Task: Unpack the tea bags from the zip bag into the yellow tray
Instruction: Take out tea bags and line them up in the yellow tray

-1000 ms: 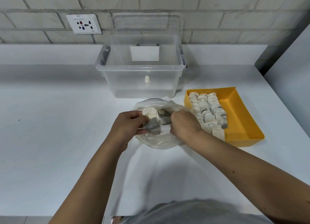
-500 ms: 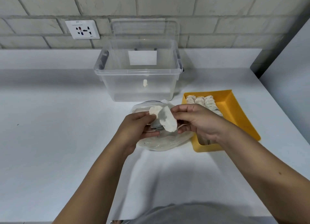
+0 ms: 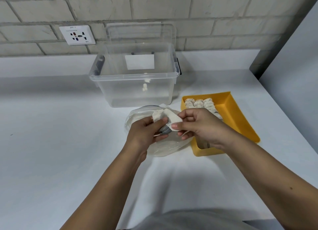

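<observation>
A clear zip bag [image 3: 161, 147] lies on the white counter, still holding pale tea bags. Just above it my right hand [image 3: 199, 126] pinches a white tea bag [image 3: 173, 118] between thumb and fingers. My left hand [image 3: 144, 135] grips another tea bag [image 3: 158, 117] and the bag's mouth, with something grey showing between the fingers. The yellow tray [image 3: 240, 119] sits to the right of the zip bag, with rows of tea bags [image 3: 199, 103] along its left side. My right hand and wrist cover the tray's near left part.
A clear plastic storage box [image 3: 134, 85] stands open behind the zip bag, its lid leaning on the brick wall. A wall socket [image 3: 77, 34] is at the back left. A grey panel [image 3: 292, 66] borders the counter on the right.
My right hand drew a tea bag up out of the zip bag and now holds it above the bag. The view has tilted slightly, so the tray sits lower and partly behind my hand.
</observation>
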Demonstrator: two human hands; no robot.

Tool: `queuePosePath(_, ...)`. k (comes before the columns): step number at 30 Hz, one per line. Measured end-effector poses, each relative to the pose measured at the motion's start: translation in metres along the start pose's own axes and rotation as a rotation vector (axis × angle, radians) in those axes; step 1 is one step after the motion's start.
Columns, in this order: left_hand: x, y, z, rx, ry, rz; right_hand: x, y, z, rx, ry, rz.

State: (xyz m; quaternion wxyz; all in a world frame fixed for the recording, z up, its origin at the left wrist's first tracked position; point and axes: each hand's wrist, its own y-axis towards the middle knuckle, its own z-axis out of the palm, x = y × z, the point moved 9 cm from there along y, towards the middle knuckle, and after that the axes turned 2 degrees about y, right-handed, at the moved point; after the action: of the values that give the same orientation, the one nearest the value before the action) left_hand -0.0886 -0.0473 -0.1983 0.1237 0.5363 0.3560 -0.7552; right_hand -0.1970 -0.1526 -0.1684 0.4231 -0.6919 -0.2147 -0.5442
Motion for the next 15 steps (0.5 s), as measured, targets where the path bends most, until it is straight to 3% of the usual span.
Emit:
queuePosePath(5, -0.003, 0.002, 0.014, 0.057, 0.055, 0.011, 0.026, -0.010, -0.037, -0.161, -0.135, -0.161)
queuePosePath(10, -0.013, 0.008, 0.030, 0.076, 0.158, 0.059, 0.067, -0.030, -0.107, -0.370, -0.587, -0.339)
queuePosePath(15, -0.020, 0.011, 0.051, 0.123, 0.225, 0.107, 0.045, -0.020, -0.143, -0.321, -1.068, -0.209)
